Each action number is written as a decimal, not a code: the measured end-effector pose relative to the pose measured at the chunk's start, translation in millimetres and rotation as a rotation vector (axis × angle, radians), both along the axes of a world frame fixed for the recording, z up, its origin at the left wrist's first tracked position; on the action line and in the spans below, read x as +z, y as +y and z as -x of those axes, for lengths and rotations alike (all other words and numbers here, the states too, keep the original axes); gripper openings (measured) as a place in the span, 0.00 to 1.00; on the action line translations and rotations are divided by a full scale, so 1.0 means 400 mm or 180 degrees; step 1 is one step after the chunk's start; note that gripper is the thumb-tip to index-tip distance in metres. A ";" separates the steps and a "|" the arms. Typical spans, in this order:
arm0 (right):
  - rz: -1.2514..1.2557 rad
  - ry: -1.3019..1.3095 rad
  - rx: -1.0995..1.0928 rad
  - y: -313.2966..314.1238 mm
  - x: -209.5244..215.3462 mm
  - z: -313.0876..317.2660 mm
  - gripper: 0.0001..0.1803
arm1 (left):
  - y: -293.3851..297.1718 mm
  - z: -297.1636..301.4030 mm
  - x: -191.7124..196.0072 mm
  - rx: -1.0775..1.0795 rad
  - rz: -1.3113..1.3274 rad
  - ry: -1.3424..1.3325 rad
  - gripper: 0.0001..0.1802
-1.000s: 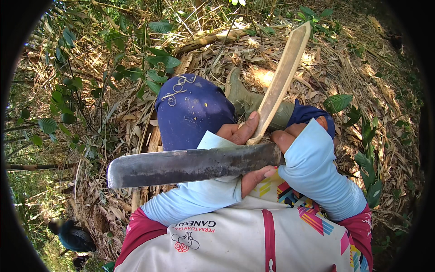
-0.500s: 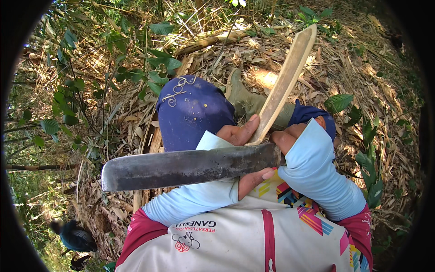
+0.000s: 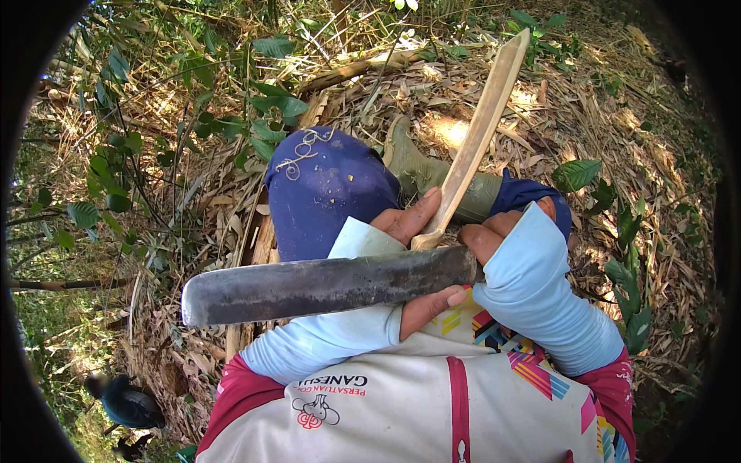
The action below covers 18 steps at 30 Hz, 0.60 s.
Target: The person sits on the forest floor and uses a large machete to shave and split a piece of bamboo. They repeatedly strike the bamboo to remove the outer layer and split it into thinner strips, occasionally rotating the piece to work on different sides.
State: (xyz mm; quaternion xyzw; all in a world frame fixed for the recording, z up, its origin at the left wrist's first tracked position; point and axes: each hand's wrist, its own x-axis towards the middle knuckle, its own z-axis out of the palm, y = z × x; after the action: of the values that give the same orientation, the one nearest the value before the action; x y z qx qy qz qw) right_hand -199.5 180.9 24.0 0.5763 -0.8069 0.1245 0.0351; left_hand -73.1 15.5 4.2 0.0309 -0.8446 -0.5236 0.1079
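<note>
A broad dark machete [image 3: 324, 289] lies across my lap, its blunt tip toward the left. My right hand [image 3: 494, 231] is closed at the blade's right end, where the handle is hidden under the fingers and pale blue sleeve. Behind the blade, my left hand [image 3: 407, 224] pinches the lower end of a pale carved strip of wood or bamboo [image 3: 478, 135]. The strip points up and away to a pointed tip. The left thumb shows below the blade, and the blade covers the rest of that hand. Where the edge meets the strip is hard to see.
My bent knee in blue trousers [image 3: 332, 189] carries curled shavings [image 3: 305, 153]. An olive boot [image 3: 417, 166] rests on dry leaf litter [image 3: 602, 116]. Leafy plants [image 3: 270, 108] stand at left, others at right. A dark-clothed figure [image 3: 131, 403] is at far lower left.
The strip has turned in my left hand, and its tip has shifted slightly left and up. The machete has slid a little to the right. Both hands keep their hold.
</note>
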 end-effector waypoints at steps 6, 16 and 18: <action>-0.0040 -0.0044 -0.0029 -0.002 0.002 0.001 0.11 | 0.011 -0.009 0.000 0.0059 -0.0347 -0.0155 0.53; -0.0001 -0.0048 -0.0083 0.000 -0.002 0.003 0.10 | 0.020 -0.011 -0.014 0.0161 -0.0415 -0.0101 0.53; 0.0035 -0.0036 -0.0097 -0.001 -0.004 0.001 0.09 | 0.022 -0.012 -0.003 0.0195 -0.0729 -0.0341 0.53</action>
State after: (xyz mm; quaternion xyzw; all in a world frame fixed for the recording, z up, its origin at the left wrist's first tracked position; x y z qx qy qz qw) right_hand -199.9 180.7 22.3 0.5631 -0.8150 0.1317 0.0357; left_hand -68.4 24.3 3.0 0.0969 -0.7824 -0.6107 0.0744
